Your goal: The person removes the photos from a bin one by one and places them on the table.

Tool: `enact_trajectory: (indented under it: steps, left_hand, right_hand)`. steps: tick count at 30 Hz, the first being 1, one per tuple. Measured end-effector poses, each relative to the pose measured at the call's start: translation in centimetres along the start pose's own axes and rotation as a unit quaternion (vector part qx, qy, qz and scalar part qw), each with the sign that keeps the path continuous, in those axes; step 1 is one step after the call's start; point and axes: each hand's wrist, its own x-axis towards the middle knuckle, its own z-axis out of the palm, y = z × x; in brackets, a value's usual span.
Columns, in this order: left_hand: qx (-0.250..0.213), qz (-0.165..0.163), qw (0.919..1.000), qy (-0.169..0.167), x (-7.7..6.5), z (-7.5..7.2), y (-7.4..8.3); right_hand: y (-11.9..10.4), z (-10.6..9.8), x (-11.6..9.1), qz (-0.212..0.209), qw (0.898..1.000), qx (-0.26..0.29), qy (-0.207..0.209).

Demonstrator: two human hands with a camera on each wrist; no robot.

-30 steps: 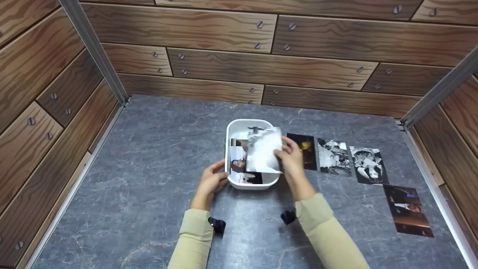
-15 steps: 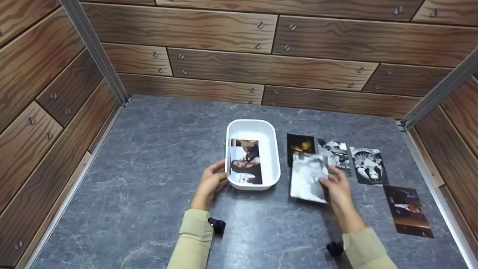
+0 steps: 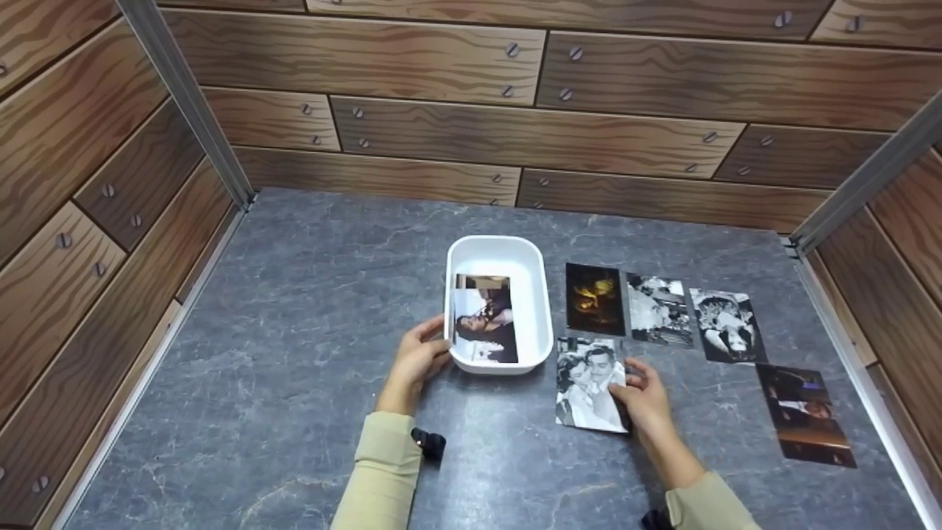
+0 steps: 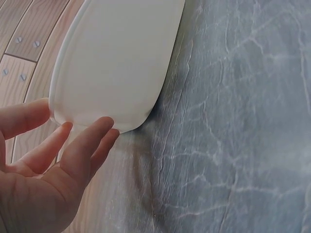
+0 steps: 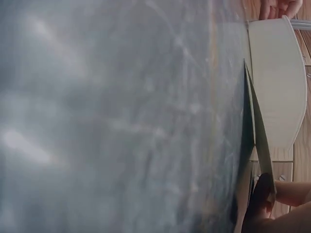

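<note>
My right hand (image 3: 647,401) pinches the right edge of a black-and-white photo (image 3: 589,383) that shows a couple. In the right wrist view this photo (image 5: 262,141) appears edge-on, tilted, its far end low near the tabletop. My left hand (image 3: 418,361) rests at the near left corner of a white plastic bin (image 3: 548,309). From the left wrist, fairly straight fingers (image 4: 92,141) touch the bin's outer wall (image 4: 116,63). Inside the bin, against its left side, lie overlapping photos; the top one (image 3: 486,324) shows a person with dark hair.
Right of the bin, a dark golden photo (image 3: 595,300), a black-and-white photo (image 3: 659,309) and another black-and-white photo (image 3: 728,327) form a row. Farther right and nearer lies a dark colour photo (image 3: 806,416). Wood-patterned walls (image 3: 441,118) enclose the grey marbled table (image 3: 316,294).
The right hand has lifted the black-and-white photo out of the bin, carried it right and lowered it below the dark golden photo. The left hand has stayed at the bin.
</note>
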Motion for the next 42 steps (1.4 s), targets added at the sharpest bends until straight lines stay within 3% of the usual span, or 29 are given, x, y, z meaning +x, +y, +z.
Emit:
enact_trajectory:
  steps: [9,17,22,25,33,37,42]
  left_hand:
    - [0.006,-0.002,1.0000,0.001,0.0,0.0,-0.1]
    - [0.002,-0.002,1.0000,-0.004,0.0,0.0,-0.1]
    - [0.003,-0.001,1.0000,-0.004,0.0,0.0,0.1]
    - [0.003,0.000,1.0000,-0.005,0.0,-0.1,0.0]
    - [0.005,-0.005,1.0000,0.000,-0.1,-0.2,0.1]
    - [0.004,-0.005,1.0000,0.003,-0.1,-0.2,0.2]
    - [0.014,0.000,0.9999,0.002,-0.1,-0.2,0.1]
  right_hand:
    - [0.4,0.1,-0.1,-0.018,0.999,-0.048,0.016]
    - [-0.2,-0.6,-0.5,-0.006,0.996,-0.092,0.002]
    - [-2.5,-0.7,0.0,0.002,0.996,-0.083,-0.013]
    - [-4.7,-0.1,0.9,-0.008,0.999,-0.042,-0.021]
    - [-10.3,4.6,2.7,-0.044,0.992,0.095,-0.070]
    - [-11.6,8.2,2.7,-0.059,0.987,0.110,-0.101]
    - [-11.8,11.8,2.3,-0.029,0.987,0.089,-0.134]
